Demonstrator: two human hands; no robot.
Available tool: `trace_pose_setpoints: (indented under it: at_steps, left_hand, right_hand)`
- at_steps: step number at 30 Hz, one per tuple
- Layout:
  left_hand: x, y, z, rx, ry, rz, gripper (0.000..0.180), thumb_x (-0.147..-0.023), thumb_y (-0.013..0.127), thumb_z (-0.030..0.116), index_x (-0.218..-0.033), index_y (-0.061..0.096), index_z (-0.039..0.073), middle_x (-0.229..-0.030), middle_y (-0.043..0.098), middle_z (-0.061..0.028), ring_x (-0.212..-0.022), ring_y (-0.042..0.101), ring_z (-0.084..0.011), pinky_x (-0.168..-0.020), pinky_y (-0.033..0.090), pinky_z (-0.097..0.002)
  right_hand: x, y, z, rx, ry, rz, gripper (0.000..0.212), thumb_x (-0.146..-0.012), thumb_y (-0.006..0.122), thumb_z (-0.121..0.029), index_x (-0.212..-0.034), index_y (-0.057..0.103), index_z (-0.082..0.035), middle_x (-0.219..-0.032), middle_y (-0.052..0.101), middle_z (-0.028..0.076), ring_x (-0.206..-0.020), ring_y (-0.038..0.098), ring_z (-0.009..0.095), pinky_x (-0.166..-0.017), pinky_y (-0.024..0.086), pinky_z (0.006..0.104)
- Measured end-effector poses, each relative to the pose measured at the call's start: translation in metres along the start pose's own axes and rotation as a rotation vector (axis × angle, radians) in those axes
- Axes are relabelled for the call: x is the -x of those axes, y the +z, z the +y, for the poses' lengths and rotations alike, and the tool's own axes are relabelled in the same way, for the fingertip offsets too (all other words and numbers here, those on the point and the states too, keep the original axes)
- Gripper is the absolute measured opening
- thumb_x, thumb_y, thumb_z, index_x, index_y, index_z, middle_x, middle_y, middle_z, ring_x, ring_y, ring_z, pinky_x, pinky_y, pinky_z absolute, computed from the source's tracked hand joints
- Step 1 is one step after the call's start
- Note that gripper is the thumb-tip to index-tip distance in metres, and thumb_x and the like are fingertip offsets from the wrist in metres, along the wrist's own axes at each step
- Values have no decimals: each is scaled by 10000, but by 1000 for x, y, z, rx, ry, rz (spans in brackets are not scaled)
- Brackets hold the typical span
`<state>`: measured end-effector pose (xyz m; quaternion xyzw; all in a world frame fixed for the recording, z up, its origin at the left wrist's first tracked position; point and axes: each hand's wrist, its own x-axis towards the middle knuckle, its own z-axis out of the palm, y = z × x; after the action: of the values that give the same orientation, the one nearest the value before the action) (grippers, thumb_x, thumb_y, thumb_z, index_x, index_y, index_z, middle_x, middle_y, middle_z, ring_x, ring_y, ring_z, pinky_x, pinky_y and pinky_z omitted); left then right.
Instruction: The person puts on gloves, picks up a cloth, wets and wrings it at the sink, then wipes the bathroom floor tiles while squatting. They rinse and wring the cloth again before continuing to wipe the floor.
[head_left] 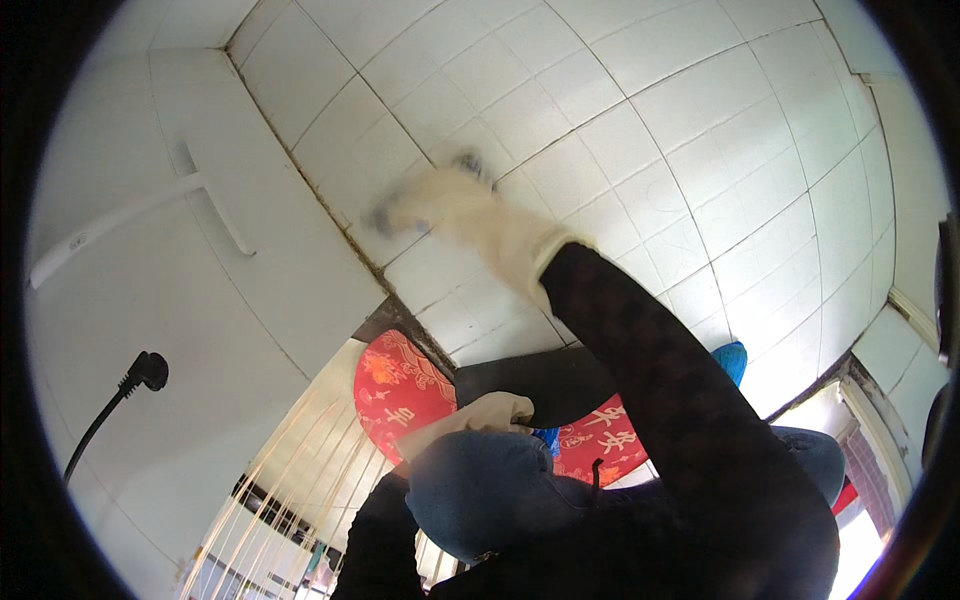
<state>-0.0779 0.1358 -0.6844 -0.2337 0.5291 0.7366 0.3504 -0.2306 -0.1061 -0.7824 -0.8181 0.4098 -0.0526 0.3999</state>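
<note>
My right arm, in a black sleeve, reaches forward over the white tiles (690, 180). On its end is my right hand (445, 205) in a cream glove, at or just above the tiles near a dark, dirty joint line. Motion smears its fingers, and dark blurred patches show at its far end. Whether it holds anything I cannot make out. My left hand (485, 412), also in a cream glove, lies beside my bent knee (480, 495) in blue jeans. The knee hides part of that hand, and its fingers cannot be made out.
Beneath me are red patterned pieces (400, 385) and a dark grey flat piece (540, 385). A blue shoe tip (733, 362) shows beyond my right arm. At left are a black plug (150, 371) on its cable, a white bent bar (130, 215) and thin pale rods (290, 470).
</note>
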Motion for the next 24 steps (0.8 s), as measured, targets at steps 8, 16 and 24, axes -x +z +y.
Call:
trace_pose_setpoints:
  at_steps: [8,16,24]
  left_hand:
    - [-4,-7,0,43,-17,-71,431,-936,790,372,-1180,722,24,-1119,754,-212,-1074,741,-371,-937,574,-513]
    - [1,-20,5,12,-106,-169,467,-945,799,375,-1223,705,11,-1143,755,-217,-1092,745,-353,-949,572,-509]
    - [-4,-63,20,-106,-124,-237,643,-950,805,444,-1438,578,91,-1359,663,-216,-1268,655,-357,-1076,506,-474]
  right_hand:
    - [272,53,20,42,-335,-192,197,-865,725,-214,-1027,836,-216,-1035,800,17,-1010,751,266,-926,577,431]
    - [216,-134,118,-117,291,272,672,-861,582,84,-1426,701,-259,-1285,764,123,-1172,707,380,-967,565,484]
    - [235,16,63,0,354,281,358,-955,673,-132,-1227,812,-319,-1215,779,-48,-1199,659,253,-1059,527,370]
